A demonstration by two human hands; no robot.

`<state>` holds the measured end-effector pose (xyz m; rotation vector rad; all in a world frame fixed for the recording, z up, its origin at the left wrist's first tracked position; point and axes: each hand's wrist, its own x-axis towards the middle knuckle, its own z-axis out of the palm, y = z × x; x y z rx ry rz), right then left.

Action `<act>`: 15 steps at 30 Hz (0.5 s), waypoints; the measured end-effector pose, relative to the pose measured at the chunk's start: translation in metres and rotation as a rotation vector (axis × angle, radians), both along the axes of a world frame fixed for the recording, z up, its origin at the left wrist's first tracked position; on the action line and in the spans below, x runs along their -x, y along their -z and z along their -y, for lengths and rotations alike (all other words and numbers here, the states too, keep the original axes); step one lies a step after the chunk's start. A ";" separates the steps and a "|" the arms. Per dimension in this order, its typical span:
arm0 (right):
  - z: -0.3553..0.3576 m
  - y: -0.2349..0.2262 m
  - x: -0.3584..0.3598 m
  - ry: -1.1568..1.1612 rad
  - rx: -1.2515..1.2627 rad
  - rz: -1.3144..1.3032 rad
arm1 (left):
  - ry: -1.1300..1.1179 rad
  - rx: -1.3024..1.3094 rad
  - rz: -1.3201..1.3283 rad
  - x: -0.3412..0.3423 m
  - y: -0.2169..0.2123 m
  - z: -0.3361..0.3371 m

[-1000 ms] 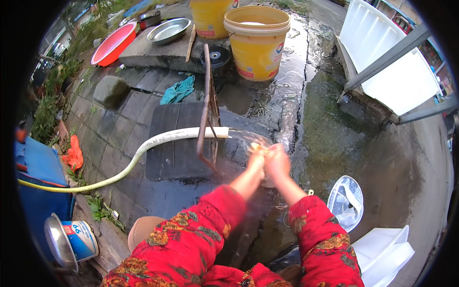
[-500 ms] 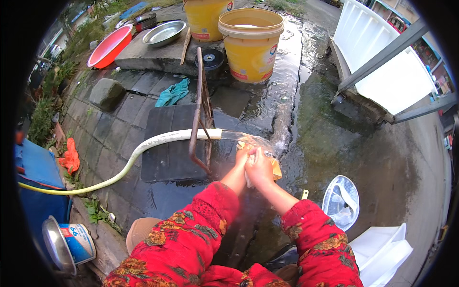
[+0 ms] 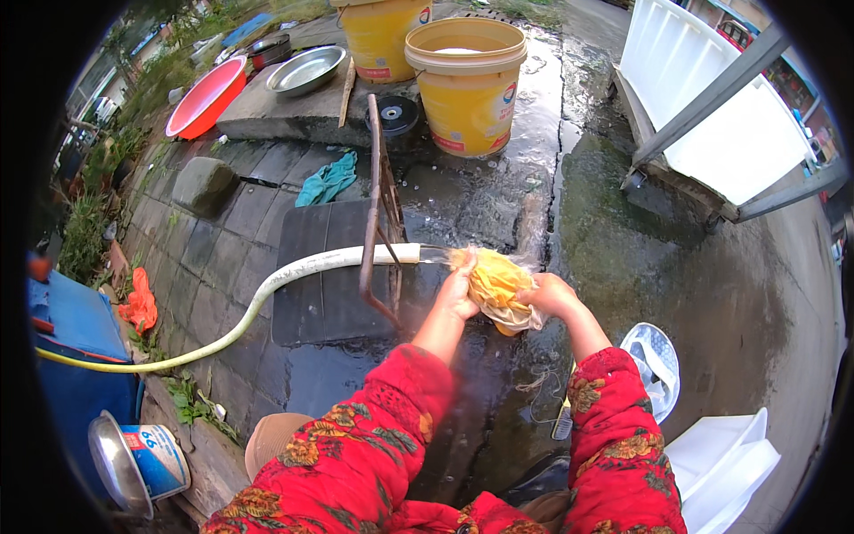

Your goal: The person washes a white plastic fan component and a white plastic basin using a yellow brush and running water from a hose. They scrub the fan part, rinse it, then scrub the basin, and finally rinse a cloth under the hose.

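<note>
A wet, crumpled yellow cloth (image 3: 498, 283) with a pale, translucent edge is stretched between my two hands. My left hand (image 3: 457, 290) grips its left side, close to the mouth of a white hose (image 3: 313, 267). Water runs from the hose onto the cloth. On the other side, my right hand (image 3: 552, 297) has its fingers closed on the cloth's right edge. A rusty metal frame (image 3: 374, 200) stands beside the hose end, and the hose passes through it. Both sleeves are red with a flower pattern.
Yellow buckets (image 3: 467, 102) stand ahead on wet paving. A white tub (image 3: 712, 98) rests on a metal stand at the far right. A teal cloth (image 3: 326, 180) and black mat (image 3: 320, 307) lie left. Nearer are a mesh basket (image 3: 660, 356), white container (image 3: 716, 472) and brush (image 3: 562, 423).
My hands were pressed together around the bunched cloth; now they are apart with it spread between them. The right hand has moved right. The view has shifted slightly.
</note>
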<state>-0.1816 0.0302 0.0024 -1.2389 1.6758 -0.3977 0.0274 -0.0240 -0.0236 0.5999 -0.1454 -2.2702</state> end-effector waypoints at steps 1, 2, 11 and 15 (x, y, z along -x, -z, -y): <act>0.002 0.004 0.001 0.103 0.075 0.085 | 0.032 0.018 0.015 -0.001 0.001 -0.003; 0.005 0.009 0.004 0.204 0.069 0.271 | 0.008 0.072 0.054 0.000 0.001 -0.007; 0.012 -0.005 -0.073 0.706 0.541 0.040 | 0.131 -0.060 0.111 0.030 0.026 -0.029; -0.027 -0.062 -0.134 -0.035 0.532 -0.538 | -0.158 -0.137 0.312 0.029 0.023 -0.036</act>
